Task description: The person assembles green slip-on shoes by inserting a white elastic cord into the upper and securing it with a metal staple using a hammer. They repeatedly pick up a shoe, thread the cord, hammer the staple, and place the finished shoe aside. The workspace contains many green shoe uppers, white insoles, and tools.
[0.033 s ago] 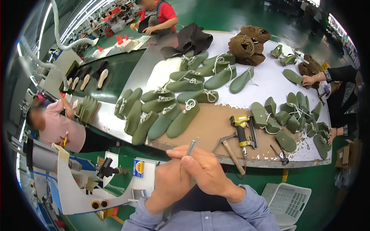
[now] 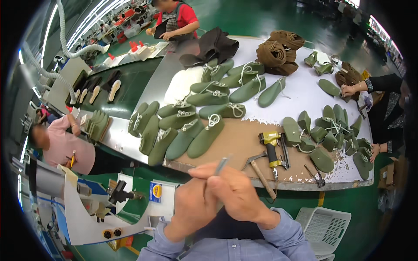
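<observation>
Head camera: how do the hands stand?

– The right hand (image 2: 237,191) pinches a thin grey metal rod (image 2: 222,165) between thumb and fingers, its tip poking up. The left hand (image 2: 189,211) lies against it, back uppermost; its fingers are hidden, so I cannot tell how far they close, or on what.

Which step is that?

– I'd judge it a holding step: the rod is up in front of the body, near the worktable (image 2: 237,137) edge. The next move calls for a firm pinch, and for one hand to come free if a table tool is wanted.

Count those tools.

– Three: one wooden-handled hammer (image 2: 262,177), one yellow-and-black pneumatic stapler (image 2: 272,152), one pair of pincers (image 2: 320,179).

And further out?

– Green shoe lasts (image 2: 206,137): I make it about seventeen in the left and middle group, many with white cords; the right cluster overlaps too much for a sure count. Behind them, one dark heap (image 2: 217,45) and two brown piles (image 2: 274,58). One white basket (image 2: 335,211) shows below the table, though another may sit under it.

People?

– Three co-workers nearby; the one at right has a hand (image 2: 348,90) on a last.
</observation>
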Demonstrator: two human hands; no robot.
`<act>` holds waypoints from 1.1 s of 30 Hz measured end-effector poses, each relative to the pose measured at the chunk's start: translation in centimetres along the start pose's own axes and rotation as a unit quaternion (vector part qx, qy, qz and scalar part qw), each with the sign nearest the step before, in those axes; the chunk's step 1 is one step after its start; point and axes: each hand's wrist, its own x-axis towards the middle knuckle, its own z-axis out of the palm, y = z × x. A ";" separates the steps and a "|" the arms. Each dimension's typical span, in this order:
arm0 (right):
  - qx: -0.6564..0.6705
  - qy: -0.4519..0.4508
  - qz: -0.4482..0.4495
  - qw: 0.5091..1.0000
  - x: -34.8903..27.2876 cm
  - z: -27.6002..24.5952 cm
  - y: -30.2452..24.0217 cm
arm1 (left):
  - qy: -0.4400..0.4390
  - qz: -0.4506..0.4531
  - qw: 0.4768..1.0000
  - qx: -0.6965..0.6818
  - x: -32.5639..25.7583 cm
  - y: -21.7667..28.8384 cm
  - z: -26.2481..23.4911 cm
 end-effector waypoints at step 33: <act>-0.471 0.205 0.195 0.836 0.2 -10.8 21.3 | -0.201 0.035 0.976 -0.076 5.4 -27.3 23.1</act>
